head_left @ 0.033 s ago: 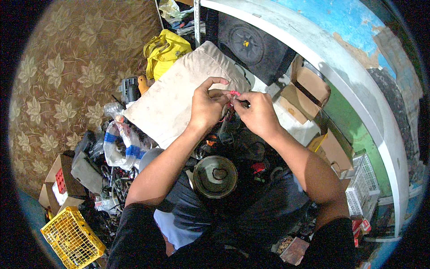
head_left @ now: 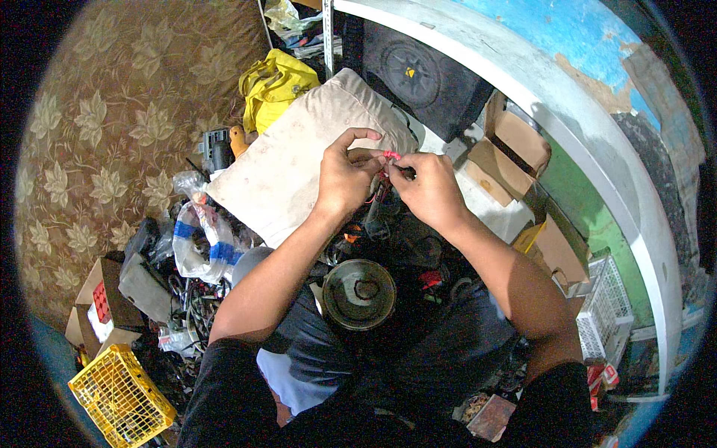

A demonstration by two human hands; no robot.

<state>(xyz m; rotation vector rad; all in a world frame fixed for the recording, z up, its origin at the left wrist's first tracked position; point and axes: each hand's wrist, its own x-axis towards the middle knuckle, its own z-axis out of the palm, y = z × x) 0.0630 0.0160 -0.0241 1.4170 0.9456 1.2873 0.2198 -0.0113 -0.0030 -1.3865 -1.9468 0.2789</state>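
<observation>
Above my lap, both hands meet at a short, thin pinkish-red strand (head_left: 391, 155) that looks twisted or knotted; whether it is wire or cord I cannot tell. My left hand (head_left: 346, 173) pinches it between thumb and fingers, with the index finger raised over it. From the other side my right hand (head_left: 432, 185) grips it with closed fingertips. More thin red strands hang just below the fingers, beside a dark object (head_left: 378, 213) whose kind I cannot make out. Nearer to me is a round metal bowl (head_left: 358, 294) with a small dark ring-shaped piece inside.
A beige cushion (head_left: 276, 168) lies beyond my left hand, with a yellow bag (head_left: 276, 86) behind it. A speaker box (head_left: 418, 75) stands at the back. Cardboard boxes (head_left: 515, 145) and a white crate (head_left: 603, 310) line the right. Tangled parts and a yellow crate (head_left: 122, 396) are at left.
</observation>
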